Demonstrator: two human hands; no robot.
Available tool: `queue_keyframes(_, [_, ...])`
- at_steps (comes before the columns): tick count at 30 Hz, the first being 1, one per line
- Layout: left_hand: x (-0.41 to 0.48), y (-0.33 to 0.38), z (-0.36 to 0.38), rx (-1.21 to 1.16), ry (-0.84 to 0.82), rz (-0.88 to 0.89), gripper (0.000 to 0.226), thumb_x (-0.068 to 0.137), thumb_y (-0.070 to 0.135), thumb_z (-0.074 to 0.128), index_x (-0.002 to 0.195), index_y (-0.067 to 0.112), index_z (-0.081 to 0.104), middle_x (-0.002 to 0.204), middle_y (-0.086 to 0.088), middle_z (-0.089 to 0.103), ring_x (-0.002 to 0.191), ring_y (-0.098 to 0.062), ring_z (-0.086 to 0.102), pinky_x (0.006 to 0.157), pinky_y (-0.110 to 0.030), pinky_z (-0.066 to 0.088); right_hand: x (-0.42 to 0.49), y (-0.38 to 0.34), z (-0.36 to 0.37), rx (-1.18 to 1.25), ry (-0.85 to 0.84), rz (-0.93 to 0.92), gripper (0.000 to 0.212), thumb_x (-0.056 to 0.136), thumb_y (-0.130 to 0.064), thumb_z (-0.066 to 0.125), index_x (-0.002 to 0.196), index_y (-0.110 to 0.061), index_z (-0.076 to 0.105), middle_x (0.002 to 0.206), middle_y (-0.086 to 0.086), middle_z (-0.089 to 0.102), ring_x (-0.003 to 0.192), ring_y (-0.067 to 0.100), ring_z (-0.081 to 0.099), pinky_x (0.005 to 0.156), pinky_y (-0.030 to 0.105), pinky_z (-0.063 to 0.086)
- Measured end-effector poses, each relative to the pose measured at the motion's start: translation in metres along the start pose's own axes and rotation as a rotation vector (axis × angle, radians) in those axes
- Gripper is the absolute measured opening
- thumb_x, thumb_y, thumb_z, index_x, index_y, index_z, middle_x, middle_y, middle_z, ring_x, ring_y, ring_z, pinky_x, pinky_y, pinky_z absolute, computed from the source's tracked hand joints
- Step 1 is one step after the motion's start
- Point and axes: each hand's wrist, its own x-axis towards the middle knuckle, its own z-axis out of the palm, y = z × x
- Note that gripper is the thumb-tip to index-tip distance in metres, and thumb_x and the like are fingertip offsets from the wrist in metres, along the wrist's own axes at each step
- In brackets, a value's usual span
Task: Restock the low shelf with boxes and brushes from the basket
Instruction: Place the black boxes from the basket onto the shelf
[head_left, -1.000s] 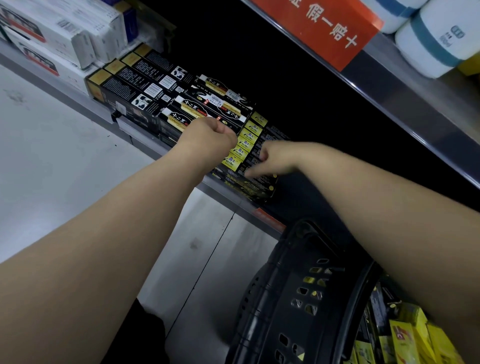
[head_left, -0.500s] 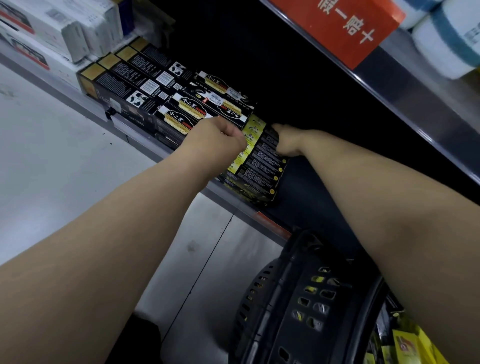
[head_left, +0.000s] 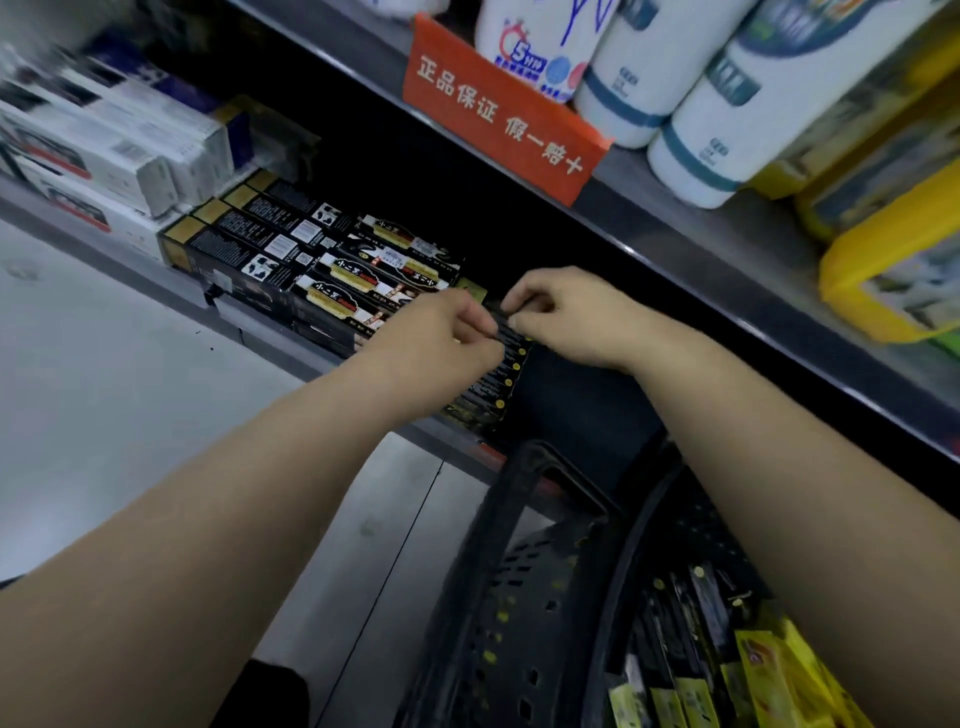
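Left hand (head_left: 447, 332): fingers curled, pinching the far top edge of a slim black cardboard pack with yellow dots (head_left: 506, 366), straight above the black perforated plastic basket (head_left: 519, 597). Right hand (head_left: 566, 317): also curled, pinching the same edge from the other side, knuckles close to the left's. Cannot tell whether one pack or two are pinched.

Changed: a second ago left fisted on the yellow-ended packs, right down at the near end of the row. Half a second ago right up at the far end. Now both met at the far end, yellow flaps mostly covered.

Pack standing on edge in its row on the grey metal low shelf (head_left: 249, 327), above the basket's rim. Black-and-gold printed boxes (head_left: 374, 280) further up-left of the basket, already shelved.

Judged: squaring and seating the row, this item nearly placed. Yellow and black packs (head_left: 727, 675) left inside the basket, so restock not finished. Next, likely: let go, reach back down into the basket. Risk: row leaning toward the open shelf gap above the basket.
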Motion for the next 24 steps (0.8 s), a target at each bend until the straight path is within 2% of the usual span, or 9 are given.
queue_keyframes(2, [-0.013, 0.014, 0.006, 0.057, -0.049, 0.12, 0.015, 0.087, 0.022, 0.061, 0.102, 0.017, 0.061, 0.091, 0.003, 0.063, 0.069, -0.006, 0.054, 0.059, -0.015, 0.044, -0.051, 0.005, -0.009, 0.165, 0.115, -0.024, 0.01, 0.087, -0.014, 0.059, 0.086, -0.023, 0.065, 0.081, -0.007, 0.064, 0.08, 0.013, 0.061, 0.073, 0.024, 0.048])
queue_keyframes(4, [-0.026, 0.027, 0.011, 0.064, -0.091, 0.191, 0.014, 0.087, 0.02, 0.063, 0.1, 0.017, 0.062, 0.094, 0.001, 0.065, 0.074, -0.01, 0.059, 0.06, -0.009, 0.044, -0.097, 0.017, -0.016, 0.355, 0.238, -0.006, 0.022, 0.087, -0.007, 0.056, 0.077, -0.026, 0.063, 0.074, -0.005, 0.068, 0.07, 0.009, 0.064, 0.065, 0.018, 0.05])
queue_keyframes(6, [-0.039, 0.037, 0.018, 0.054, -0.124, 0.249, 0.013, 0.086, 0.017, 0.063, 0.099, 0.017, 0.063, 0.093, 0.001, 0.065, 0.079, -0.012, 0.06, 0.061, -0.007, 0.044, -0.14, 0.035, -0.018, 0.497, 0.339, 0.054, 0.025, 0.088, -0.002, 0.053, 0.075, -0.022, 0.063, 0.066, -0.004, 0.068, 0.058, 0.004, 0.061, 0.054, 0.01, 0.044])
queue_keyframes(9, [-0.061, 0.047, 0.038, 0.137, -0.203, 0.359, 0.013, 0.087, 0.017, 0.061, 0.098, 0.024, 0.061, 0.091, 0.009, 0.064, 0.08, -0.001, 0.059, 0.067, -0.007, 0.045, -0.188, 0.071, 0.003, 0.547, 0.349, 0.192, 0.022, 0.091, -0.004, 0.053, 0.078, -0.018, 0.063, 0.067, -0.002, 0.068, 0.057, 0.004, 0.06, 0.055, 0.011, 0.043])
queue_keyframes(13, [-0.094, 0.048, 0.072, 0.357, -0.401, 0.491, 0.016, 0.088, 0.026, 0.058, 0.1, 0.037, 0.056, 0.093, 0.02, 0.061, 0.09, 0.009, 0.054, 0.078, -0.011, 0.045, -0.222, 0.126, 0.057, 0.147, 0.191, 0.403, 0.014, 0.088, -0.012, 0.057, 0.096, -0.021, 0.063, 0.094, 0.0, 0.067, 0.086, 0.02, 0.063, 0.072, 0.023, 0.047])
queue_keyframes(15, [-0.106, 0.048, 0.086, 0.468, -0.502, 0.535, 0.016, 0.09, 0.033, 0.055, 0.105, 0.038, 0.055, 0.096, 0.024, 0.058, 0.095, 0.009, 0.052, 0.08, -0.013, 0.044, -0.233, 0.147, 0.083, -0.079, 0.045, 0.474, 0.042, 0.088, -0.018, 0.058, 0.129, -0.015, 0.051, 0.127, 0.006, 0.053, 0.116, 0.024, 0.053, 0.092, 0.028, 0.043])
queue_keyframes(17, [-0.113, 0.049, 0.095, 0.52, -0.548, 0.544, 0.017, 0.091, 0.035, 0.053, 0.108, 0.037, 0.055, 0.098, 0.024, 0.057, 0.096, 0.007, 0.051, 0.083, -0.017, 0.045, -0.239, 0.156, 0.106, -0.14, -0.024, 0.498, 0.067, 0.089, -0.025, 0.058, 0.147, -0.012, 0.026, 0.144, 0.01, 0.034, 0.13, 0.028, 0.039, 0.105, 0.031, 0.035])
queue_keyframes(20, [-0.12, 0.049, 0.105, 0.566, -0.539, 0.519, 0.018, 0.092, 0.034, 0.053, 0.109, 0.035, 0.054, 0.1, 0.022, 0.057, 0.095, 0.005, 0.051, 0.084, -0.02, 0.045, -0.242, 0.153, 0.135, -0.277, -0.037, 0.507, 0.079, 0.091, -0.03, 0.055, 0.15, -0.011, 0.007, 0.15, 0.012, 0.017, 0.135, 0.033, 0.029, 0.107, 0.038, 0.032])
queue_keyframes(24, [-0.129, 0.043, 0.112, 0.626, -0.523, 0.485, 0.02, 0.091, 0.034, 0.053, 0.111, 0.035, 0.054, 0.1, 0.022, 0.056, 0.093, 0.006, 0.05, 0.072, -0.008, 0.039, -0.245, 0.145, 0.157, -0.319, 0.027, 0.502, 0.079, 0.091, -0.013, 0.052, 0.151, -0.019, 0.001, 0.148, 0.015, 0.018, 0.136, 0.034, 0.024, 0.107, 0.037, 0.032])
